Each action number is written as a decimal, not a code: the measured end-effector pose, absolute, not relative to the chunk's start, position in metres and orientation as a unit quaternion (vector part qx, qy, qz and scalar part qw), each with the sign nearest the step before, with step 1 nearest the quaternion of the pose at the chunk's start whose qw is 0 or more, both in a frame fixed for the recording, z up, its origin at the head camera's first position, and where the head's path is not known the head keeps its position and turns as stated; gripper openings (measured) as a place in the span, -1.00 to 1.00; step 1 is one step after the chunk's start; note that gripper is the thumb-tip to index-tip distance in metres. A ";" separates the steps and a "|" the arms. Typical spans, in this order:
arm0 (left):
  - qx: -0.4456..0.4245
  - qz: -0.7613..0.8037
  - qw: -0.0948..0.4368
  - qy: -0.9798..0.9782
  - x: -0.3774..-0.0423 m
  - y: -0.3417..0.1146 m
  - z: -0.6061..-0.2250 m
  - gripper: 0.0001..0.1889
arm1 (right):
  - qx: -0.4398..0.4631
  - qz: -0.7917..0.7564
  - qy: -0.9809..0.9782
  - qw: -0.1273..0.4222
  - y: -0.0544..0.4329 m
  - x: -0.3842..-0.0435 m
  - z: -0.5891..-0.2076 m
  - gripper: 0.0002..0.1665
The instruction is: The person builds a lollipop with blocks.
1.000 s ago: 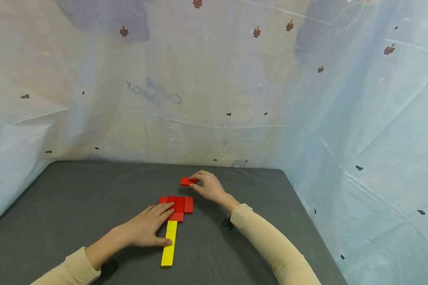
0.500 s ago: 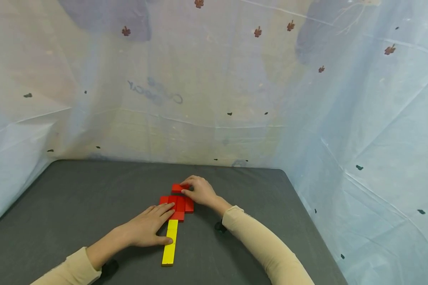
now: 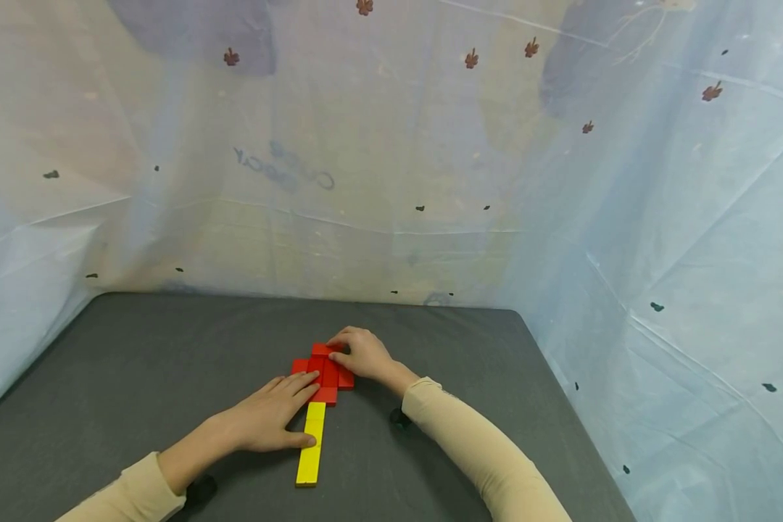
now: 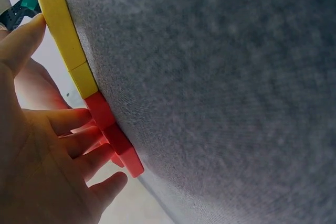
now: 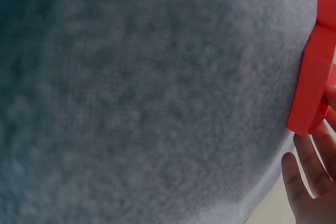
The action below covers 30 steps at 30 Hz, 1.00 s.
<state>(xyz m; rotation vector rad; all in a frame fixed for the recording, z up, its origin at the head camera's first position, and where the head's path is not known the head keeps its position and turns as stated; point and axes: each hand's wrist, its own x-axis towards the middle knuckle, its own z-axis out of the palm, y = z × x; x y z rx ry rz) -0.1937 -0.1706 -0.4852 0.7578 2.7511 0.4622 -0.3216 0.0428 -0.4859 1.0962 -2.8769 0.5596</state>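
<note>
Flat red blocks (image 3: 330, 374) lie packed side by side on a dark grey table, with a yellow strip (image 3: 308, 467) running from them toward the near edge. The strip shows a seam between two yellow blocks (image 4: 60, 24) in the left wrist view. My left hand (image 3: 267, 420) rests flat with fingertips on the red group and thumb on the yellow strip. At the far end of the group, my right hand (image 3: 365, 355) pinches another red block (image 3: 321, 349) laid crosswise, right against the others. Its right part is hidden behind the fingers.
The grey table (image 3: 189, 348) has rounded far corners. Behind it and to the right hangs a pale, translucent printed sheet (image 3: 391, 159). Both forearms wear cream sleeves (image 3: 476, 442), with a dark wrist device (image 3: 400, 418) under the right one.
My right hand has brought its red block left and nearer, from beyond the group to its far edge. The left hand has stayed on the blocks.
</note>
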 end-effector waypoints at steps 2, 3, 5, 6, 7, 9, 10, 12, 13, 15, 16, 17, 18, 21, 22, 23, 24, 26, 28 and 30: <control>0.263 0.160 0.125 0.943 -0.194 -0.171 -0.486 0.05 | 0.349 0.176 -0.920 0.004 0.043 -0.321 -0.487 -0.65; 0.265 0.160 0.125 0.943 -0.194 -0.170 -0.486 0.05 | 0.349 0.176 -0.921 0.003 0.043 -0.321 -0.487 -0.65; 0.266 0.161 0.126 0.942 -0.194 -0.170 -0.486 0.05 | 0.350 0.174 -0.921 0.002 0.044 -0.320 -0.488 -0.65; 0.266 0.161 0.125 0.942 -0.194 -0.170 -0.486 0.05 | 0.351 0.173 -0.920 0.003 0.044 -0.320 -0.488 -0.66; 0.267 0.161 0.125 0.942 -0.194 -0.170 -0.486 0.05 | 0.351 0.173 -0.920 0.002 0.044 -0.320 -0.488 -0.66; 0.268 0.160 0.123 0.942 -0.194 -0.170 -0.486 0.06 | 0.353 0.173 -0.920 0.001 0.045 -0.320 -0.487 -0.66; 0.268 0.160 0.123 0.942 -0.194 -0.170 -0.486 0.06 | 0.354 0.172 -0.919 0.001 0.045 -0.320 -0.487 -0.66; 0.269 0.159 0.121 0.942 -0.195 -0.170 -0.487 0.06 | 0.354 0.172 -0.919 -0.003 0.046 -0.320 -0.487 -0.67; 0.269 0.159 0.121 0.942 -0.195 -0.169 -0.487 0.06 | 0.354 0.173 -0.919 -0.004 0.046 -0.320 -0.487 -0.67; 0.267 0.160 0.124 0.942 -0.195 -0.169 -0.487 0.06 | 0.352 0.173 -0.920 -0.007 0.046 -0.320 -0.488 -0.67; 0.266 0.160 0.125 0.942 -0.195 -0.169 -0.487 0.07 | 0.352 0.173 -0.920 -0.007 0.046 -0.320 -0.488 -0.67; 0.265 0.161 0.126 0.942 -0.195 -0.168 -0.487 0.07 | 0.351 0.173 -0.920 -0.007 0.047 -0.320 -0.489 -0.67; 0.264 0.162 0.128 0.942 -0.195 -0.168 -0.487 0.07 | 0.351 0.172 -0.920 -0.005 0.047 -0.320 -0.489 -0.67; 0.263 0.163 0.130 0.942 -0.194 -0.167 -0.487 0.07 | 0.350 0.174 -0.921 -0.004 0.048 -0.320 -0.490 -0.68; 0.265 0.163 0.130 0.942 -0.195 -0.167 -0.487 0.07 | 0.348 0.178 -0.920 -0.004 0.049 -0.320 -0.490 -0.68; 0.266 0.165 0.129 0.941 -0.195 -0.167 -0.487 0.06 | 0.346 0.184 -0.920 -0.005 0.050 -0.320 -0.489 -0.68; 0.267 0.166 0.127 0.941 -0.195 -0.167 -0.487 0.06 | 0.342 0.195 -0.919 -0.006 0.052 -0.320 -0.488 -0.68; 0.270 0.167 0.118 0.941 -0.197 -0.168 -0.486 0.06 | 0.336 0.220 -0.916 -0.006 0.055 -0.320 -0.484 -0.68; 0.273 0.166 0.099 0.943 -0.199 -0.171 -0.485 0.05 | 0.331 0.249 -0.910 -0.002 0.060 -0.320 -0.479 -0.66; 0.272 0.160 0.069 0.946 -0.202 -0.175 -0.483 0.04 | 0.327 0.273 -0.905 0.006 0.066 -0.320 -0.474 -0.64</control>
